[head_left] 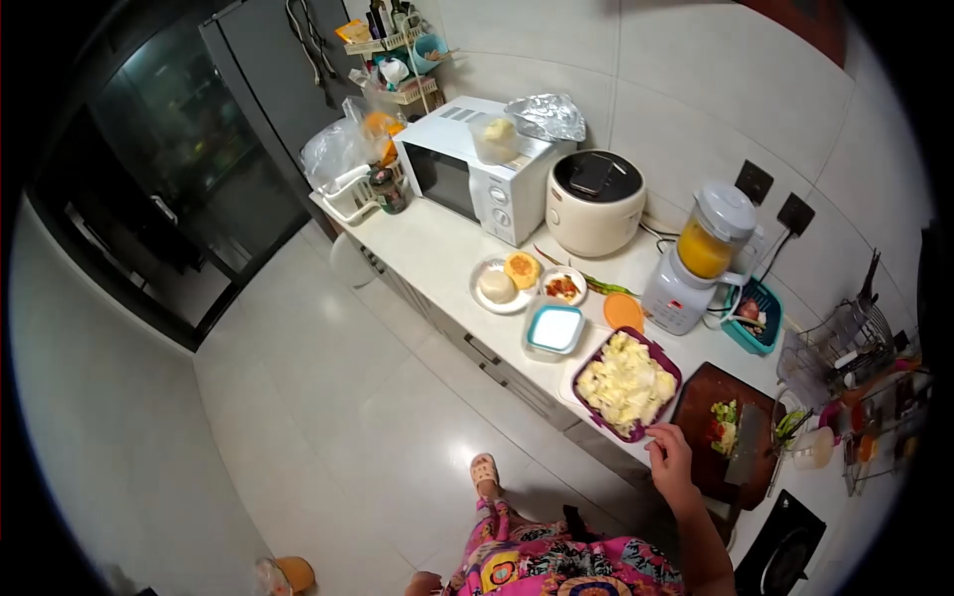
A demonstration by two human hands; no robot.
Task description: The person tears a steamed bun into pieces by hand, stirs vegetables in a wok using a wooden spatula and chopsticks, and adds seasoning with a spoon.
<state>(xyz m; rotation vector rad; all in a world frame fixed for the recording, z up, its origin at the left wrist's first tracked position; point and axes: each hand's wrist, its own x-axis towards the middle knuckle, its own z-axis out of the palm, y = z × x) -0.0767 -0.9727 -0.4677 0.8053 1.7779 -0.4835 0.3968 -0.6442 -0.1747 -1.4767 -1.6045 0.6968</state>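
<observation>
My right hand [670, 459] is at the near corner of a purple-rimmed container [607, 421], its fingers loosely bent and a little apart. Whether the fingertips touch the rim is hard to make out. Pale yellow, chunky food [626, 382] is heaped in that container. To the hand's right lies a brown cutting board [696, 405] bearing chopped green and red vegetables [723, 425] and a cleaver [747, 447]. Only a small part of my left hand [424, 583] shows at the bottom edge, with its fingers hidden.
Behind the container stand a teal-lidded box [555, 329], an orange lid [623, 312], a plate with dough [496, 286] and a small dish [563, 286]. A blender [704, 253], rice cooker [596, 211] and microwave [487, 179] line the wall. A stove [785, 546] is at lower right.
</observation>
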